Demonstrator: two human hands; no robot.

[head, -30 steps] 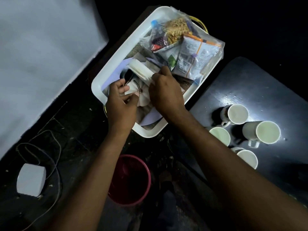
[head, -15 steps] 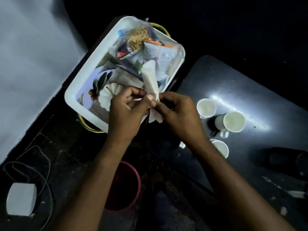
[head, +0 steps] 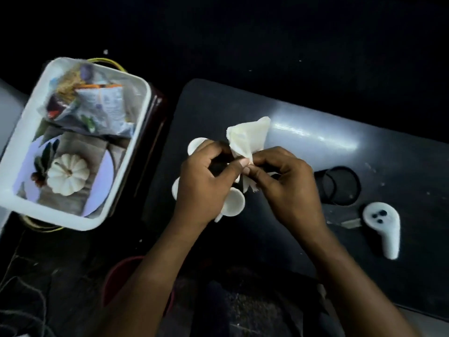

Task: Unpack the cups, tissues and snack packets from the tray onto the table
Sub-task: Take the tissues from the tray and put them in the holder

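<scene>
A white tissue (head: 247,138) is pinched between my left hand (head: 206,183) and my right hand (head: 289,183), above the dark table (head: 315,132). Its upper part fans out above my fingers. Under my hands stand several white cups (head: 233,201) on the table, partly hidden. The white tray (head: 21,132) sits at the left. Snack packets (head: 94,105) lie in its far half, and a printed pumpkin picture shows on its floor.
A white handheld controller (head: 386,227) and a black ring-shaped strap (head: 340,186) lie on the table at the right. A red bucket (head: 116,278) stands on the floor below my left forearm. Cables run along the floor at the bottom left.
Both hands carried the tissue out of the tray and rightward over the cups on the table. The view swung right, so the tray now sits at the left.
</scene>
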